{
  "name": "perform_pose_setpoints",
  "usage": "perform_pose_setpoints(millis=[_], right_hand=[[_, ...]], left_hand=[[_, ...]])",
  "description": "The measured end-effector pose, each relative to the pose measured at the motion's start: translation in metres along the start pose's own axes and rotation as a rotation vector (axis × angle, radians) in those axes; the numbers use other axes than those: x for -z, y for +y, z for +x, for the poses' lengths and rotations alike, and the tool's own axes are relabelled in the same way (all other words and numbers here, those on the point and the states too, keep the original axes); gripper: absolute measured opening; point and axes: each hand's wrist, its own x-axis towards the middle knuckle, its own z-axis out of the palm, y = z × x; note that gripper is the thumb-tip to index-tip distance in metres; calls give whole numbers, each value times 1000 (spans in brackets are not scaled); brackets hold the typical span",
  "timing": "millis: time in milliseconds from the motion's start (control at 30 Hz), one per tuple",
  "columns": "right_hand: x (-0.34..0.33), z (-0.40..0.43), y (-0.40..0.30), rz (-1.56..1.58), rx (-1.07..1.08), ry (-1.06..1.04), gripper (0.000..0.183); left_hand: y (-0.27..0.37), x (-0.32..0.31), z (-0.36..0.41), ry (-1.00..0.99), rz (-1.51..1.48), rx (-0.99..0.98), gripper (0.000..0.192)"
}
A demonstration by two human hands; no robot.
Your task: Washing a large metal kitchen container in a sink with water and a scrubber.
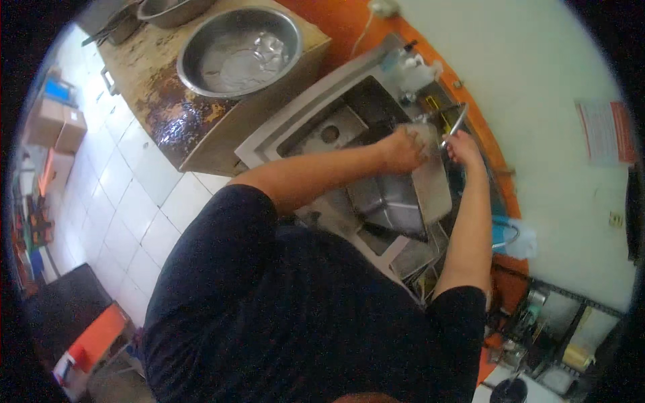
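Observation:
Below me is a stainless steel sink (388, 204) with a pale rim, and a round drain (330, 133) shows in its far-left basin. My left hand (404, 151) is over the sink, its fingers curled against a pale, translucent item (427, 135); blur hides what that item is. To the right, my right hand (462, 148) grips the metal faucet spout (457, 122) near its lower end. A whitish board (434, 189) lies at the sink's right side, just below my left hand.
A wide metal basin (239, 86) with a crumpled clear item stands on a worn counter (151, 75) at upper left. Bottles (415, 70) crowd the sink's back corner. A blue container (504, 234) and a dish rack (549, 322) are at right. Cardboard boxes (53, 123) sit beyond the tiled floor.

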Motion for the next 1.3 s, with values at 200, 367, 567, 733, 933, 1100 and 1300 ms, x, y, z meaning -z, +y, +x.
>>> perform_pose_setpoints(millis=[200, 367, 567, 733, 933, 1100, 1300], right_hand=[[3, 23, -4, -105, -112, -61, 21], [8, 56, 18, -155, -159, -100, 25], [-2, 59, 14, 0, -127, -118, 25], [5, 46, 17, 32, -120, -112, 27], [0, 20, 13, 332, -83, -212, 23], [-33, 27, 3, 646, -9, -130, 21], [-72, 54, -2, 1006, 102, 77, 22]], left_hand=[[-13, 18, -25, -63, 62, 67, 45], [-46, 26, -59, -169, 206, 156, 40], [-90, 30, -56, -222, 224, 297, 32], [-109, 29, -28, -251, 216, 311, 15], [-137, 70, -23, -323, 6, 546, 24], [-153, 55, -41, -556, -391, 897, 29], [-144, 31, -77, -596, -365, 879, 32]])
